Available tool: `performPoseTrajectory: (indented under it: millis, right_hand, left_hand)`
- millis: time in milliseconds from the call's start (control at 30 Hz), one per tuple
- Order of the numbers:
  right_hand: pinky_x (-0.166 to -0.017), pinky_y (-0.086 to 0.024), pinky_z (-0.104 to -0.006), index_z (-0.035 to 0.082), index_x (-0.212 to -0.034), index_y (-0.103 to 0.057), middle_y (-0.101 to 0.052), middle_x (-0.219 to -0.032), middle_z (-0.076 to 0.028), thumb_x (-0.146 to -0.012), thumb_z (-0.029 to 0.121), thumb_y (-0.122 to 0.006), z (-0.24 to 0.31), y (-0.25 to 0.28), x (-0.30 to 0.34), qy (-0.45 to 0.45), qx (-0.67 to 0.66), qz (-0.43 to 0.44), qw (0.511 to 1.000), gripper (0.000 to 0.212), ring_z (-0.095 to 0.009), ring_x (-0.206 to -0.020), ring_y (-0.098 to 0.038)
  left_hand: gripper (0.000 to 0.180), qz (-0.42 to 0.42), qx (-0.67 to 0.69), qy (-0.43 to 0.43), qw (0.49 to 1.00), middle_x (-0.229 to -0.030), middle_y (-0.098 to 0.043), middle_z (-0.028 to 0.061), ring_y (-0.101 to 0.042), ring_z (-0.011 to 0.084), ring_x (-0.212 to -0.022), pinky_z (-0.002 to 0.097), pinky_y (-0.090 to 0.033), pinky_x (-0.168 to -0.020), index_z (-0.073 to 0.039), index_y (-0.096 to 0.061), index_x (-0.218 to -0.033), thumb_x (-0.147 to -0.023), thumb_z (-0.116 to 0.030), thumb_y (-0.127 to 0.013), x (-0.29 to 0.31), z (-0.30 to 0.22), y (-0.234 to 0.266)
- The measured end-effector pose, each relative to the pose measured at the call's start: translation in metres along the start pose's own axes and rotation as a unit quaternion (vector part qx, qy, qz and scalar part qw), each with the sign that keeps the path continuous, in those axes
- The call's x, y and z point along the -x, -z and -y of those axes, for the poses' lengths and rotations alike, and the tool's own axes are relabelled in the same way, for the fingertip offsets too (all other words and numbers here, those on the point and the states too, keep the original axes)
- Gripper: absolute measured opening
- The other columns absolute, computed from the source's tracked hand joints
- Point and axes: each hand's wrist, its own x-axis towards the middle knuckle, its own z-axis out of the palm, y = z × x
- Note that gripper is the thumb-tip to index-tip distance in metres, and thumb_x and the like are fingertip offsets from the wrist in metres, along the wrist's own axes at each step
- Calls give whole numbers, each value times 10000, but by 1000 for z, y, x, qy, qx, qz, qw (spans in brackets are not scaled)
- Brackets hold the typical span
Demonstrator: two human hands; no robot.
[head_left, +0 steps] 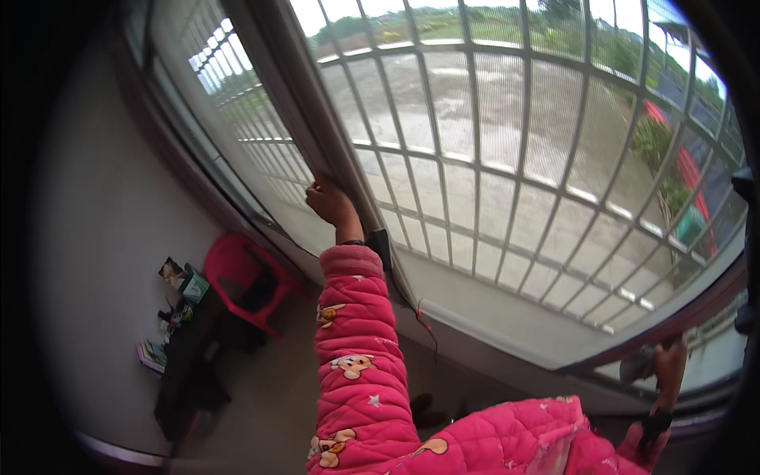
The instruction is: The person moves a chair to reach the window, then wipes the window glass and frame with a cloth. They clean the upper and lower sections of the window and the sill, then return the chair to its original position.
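My left hand (pixel 331 202) reaches up along the brown window frame (pixel 305 103), its fingers curled closed against the upright. A pink quilted sleeve with printed animals covers that arm, and a dark band circles the wrist. Far to the right, my right hand (pixel 671 366) is raised in front of a lower glass pane (pixel 712 348), its fingers bent. Beside those fingers is a soft-looking grey patch (pixel 637 366); what it is and how it is held cannot be made out. A dark band sits on this wrist too.
Metal bars (pixel 475 119) stand outside the window. Down to the left are a red plastic chair (pixel 245 277) and a dark table (pixel 190 364) with boxes and small items on it. A red cord (pixel 423 317) hangs below the window frame.
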Motion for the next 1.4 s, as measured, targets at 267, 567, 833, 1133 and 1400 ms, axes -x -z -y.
performPoseTrajectory:
  millis: [267,567,833,1133,1400]
  right_hand:
    - [-777,-516,-331,-7,-1177,-523,-631,-1007,-87,-758,-73,-599,25,18,-11,-28,-82,54,995,430,-190,-943,-601]
    - [-758,-519,-348,-32,-1267,-523,-698,-967,-142,-770,296,-777,66,-16,-30,-48,66,-2,997,647,-255,-899,-674]
    - [-737,-505,-427,-15,-1092,-572,-684,-893,-174,-797,305,-716,80,-47,-45,13,146,84,986,459,-359,-827,-657]
    - [-714,-517,-355,-18,-1084,-557,-695,-863,-155,-781,40,-634,60,-29,-7,-6,0,107,994,318,-276,-787,-685]
    - [-726,-523,-360,-25,-1085,-531,-690,-867,-175,-748,29,-648,90,-51,3,26,-50,130,990,361,-292,-795,-691]
  left_hand:
    - [584,-7,-108,-61,992,-968,-634,281,-595,457,-917,532,-455,-825,66,-632,-976,-964,-476,-416,7,10,-30]
    - [599,68,-82,-123,987,-1065,-641,302,-601,469,-988,513,-460,-864,91,-636,-1079,-917,-456,-451,-33,35,-41]
    - [510,63,-57,-222,971,-849,-646,200,-589,335,-772,463,-460,-732,66,-590,-859,-923,-439,-584,-53,9,-8]
    - [463,80,-34,-270,959,-1078,-541,334,-499,502,-1010,533,-397,-884,117,-475,-1116,-973,-324,-467,-12,14,0]
    - [545,156,-37,-161,974,-1285,-503,312,-492,433,-1164,416,-351,-1038,134,-398,-1315,-965,-281,-448,-60,22,43]
